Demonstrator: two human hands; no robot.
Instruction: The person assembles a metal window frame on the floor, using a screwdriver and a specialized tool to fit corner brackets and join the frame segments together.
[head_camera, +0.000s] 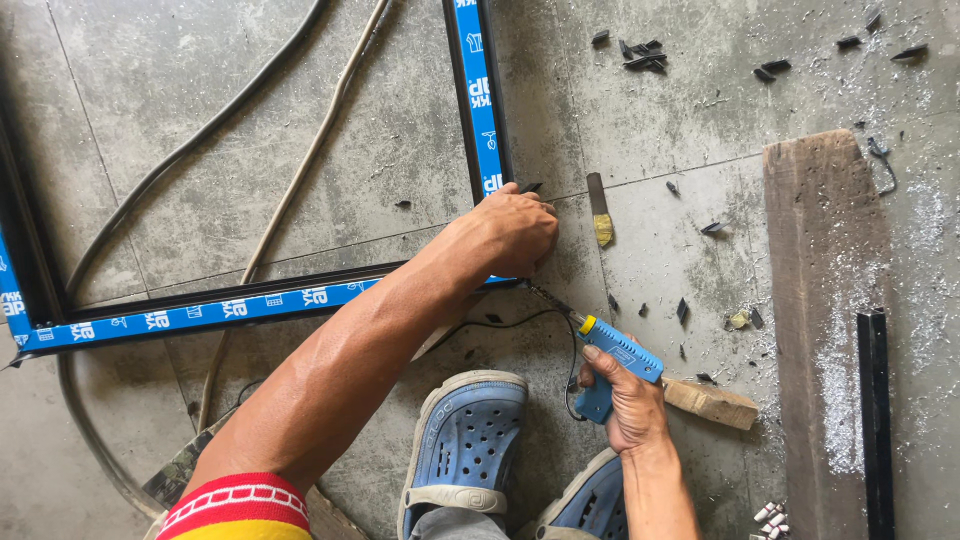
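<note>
My left hand (510, 232) presses down on the corner of a black metal frame (478, 110) covered with blue protective film. The frame lies flat on the grey tiled floor. My right hand (625, 395) grips a blue power drill (612, 362) with a yellow collar. Its bit (548, 300) points up-left at the frame corner, just below my left hand. A black cord (500, 322) runs from the drill across the floor.
A worn wooden plank (822, 300) with metal shavings lies at the right, a black metal bar (876, 420) on it. A small wood block (710, 403) sits by the drill. Hoses (290, 180) cross the floor. Black offcuts (640, 55) are scattered. My blue clogs (465, 440) are below.
</note>
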